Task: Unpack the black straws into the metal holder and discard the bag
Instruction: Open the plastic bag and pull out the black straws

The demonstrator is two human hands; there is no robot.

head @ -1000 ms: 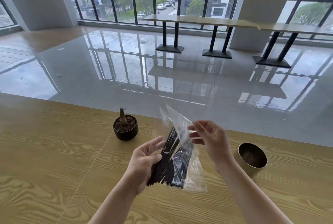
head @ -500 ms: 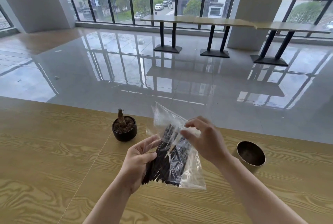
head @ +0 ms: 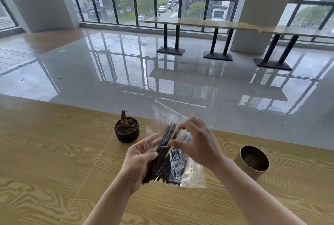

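Black straws: a bundle inside the clear plastic bag, held above the wooden table, tips tilted toward 1 o'clock
Left hand: at 9 o'clock of the bundle, thumb pressed on the front and fingers behind, gripping the straws through the film
Right hand: at 2 o'clock, fingers arched at the bag's upper part; blur hides whether they pinch
Metal holder: upright at 3 o'clock, apart
Potted plant: at 10 o'clock
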